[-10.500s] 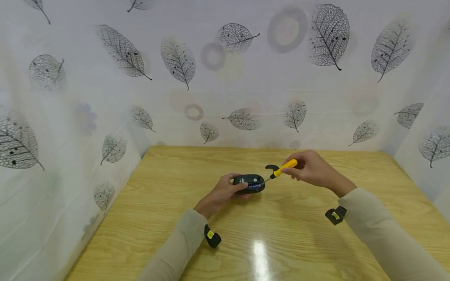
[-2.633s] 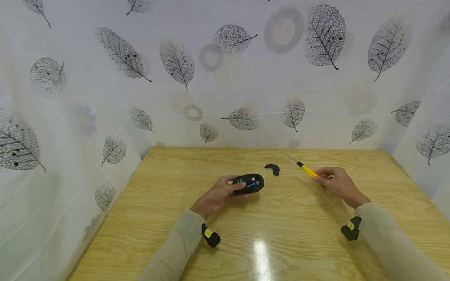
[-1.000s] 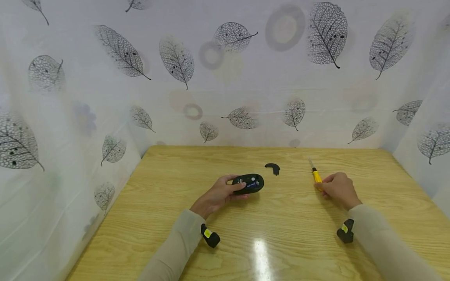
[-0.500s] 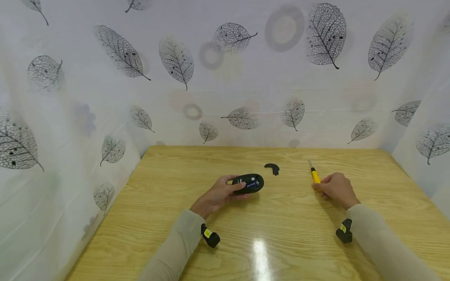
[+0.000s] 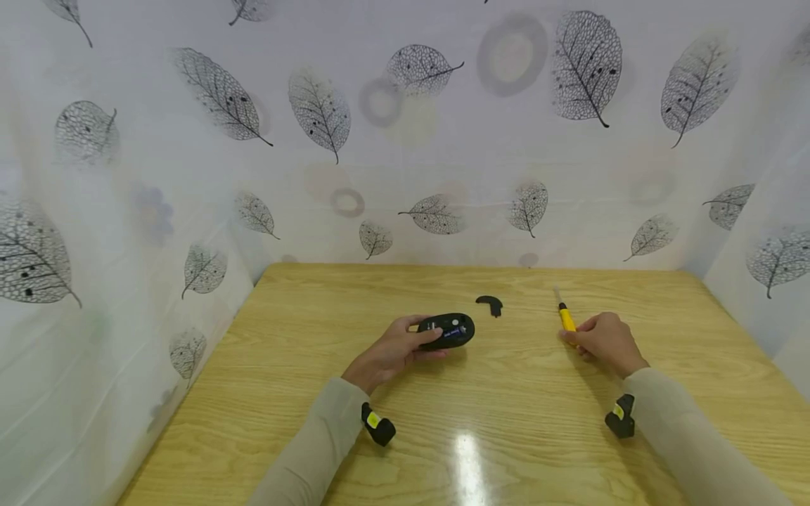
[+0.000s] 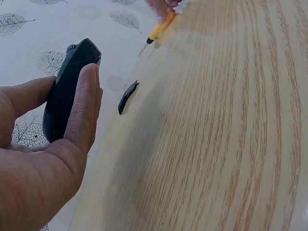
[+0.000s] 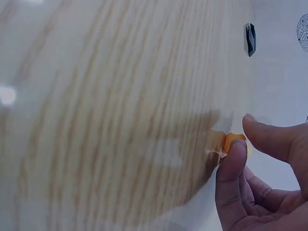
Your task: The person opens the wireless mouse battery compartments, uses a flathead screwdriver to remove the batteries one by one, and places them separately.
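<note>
My left hand [image 5: 389, 351] grips a black computer mouse [image 5: 446, 322] from its left end, underside up and a little above the table. The thumb lies across the underside, beside a dark blue battery [image 5: 452, 332] in the uncovered compartment. In the left wrist view the mouse [image 6: 62, 103] stands on edge between thumb and fingers. To the right, my right hand [image 5: 607, 341] pinches the handle end of a yellow screwdriver [image 5: 566, 320], low at the table, its thin shaft pointing away. Fingers hide most of the handle [image 7: 235, 139] in the right wrist view.
The curved black battery cover [image 5: 490, 304] lies on the wooden table [image 5: 506, 407], between the mouse and the screwdriver and farther back. A leaf-printed white curtain [image 5: 405, 140] closes off the back and sides.
Earlier the screwdriver tip was at the mouse's compartment; the right hand then carried it away rightward and down to the table, turning its shaft forward. Over the last second both hands barely move.
</note>
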`<state>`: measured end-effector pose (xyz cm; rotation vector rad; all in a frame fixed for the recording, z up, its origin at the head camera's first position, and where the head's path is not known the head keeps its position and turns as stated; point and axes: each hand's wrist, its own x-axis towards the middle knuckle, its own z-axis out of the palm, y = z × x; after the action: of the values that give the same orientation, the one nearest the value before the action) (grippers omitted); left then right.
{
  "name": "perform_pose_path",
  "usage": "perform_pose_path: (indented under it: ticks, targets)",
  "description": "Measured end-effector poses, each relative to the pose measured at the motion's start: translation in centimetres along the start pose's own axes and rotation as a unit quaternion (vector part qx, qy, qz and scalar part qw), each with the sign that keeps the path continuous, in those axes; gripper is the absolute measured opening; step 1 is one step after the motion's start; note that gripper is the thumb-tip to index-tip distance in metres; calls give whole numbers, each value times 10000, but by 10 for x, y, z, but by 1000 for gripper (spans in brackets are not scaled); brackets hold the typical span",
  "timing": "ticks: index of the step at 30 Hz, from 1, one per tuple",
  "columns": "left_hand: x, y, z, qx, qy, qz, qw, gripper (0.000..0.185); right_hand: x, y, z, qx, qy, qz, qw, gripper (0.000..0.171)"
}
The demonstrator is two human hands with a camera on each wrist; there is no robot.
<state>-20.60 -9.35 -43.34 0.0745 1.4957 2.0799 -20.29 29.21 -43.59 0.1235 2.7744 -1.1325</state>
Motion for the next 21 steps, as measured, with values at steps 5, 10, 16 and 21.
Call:
perform_pose_path:
  ticks: [5,10,16,21]
  targets:
    - [-1,-1,-1,25,9,-11,10000,58,1,0,-5,-211,12,-25,9998,46]
    - [0,0,-1,35,31,-26,10000,58,2,-4,-15,-520,216,-217,9982,56]
    - [2,1,-1,57,86,-30,9999,58,3,-17,-17,-512,556,-670,9949,50]
    - [3,0,0,109,104,-15,9999,58,1,-34,-12,-393,639,-1087,9912,45]
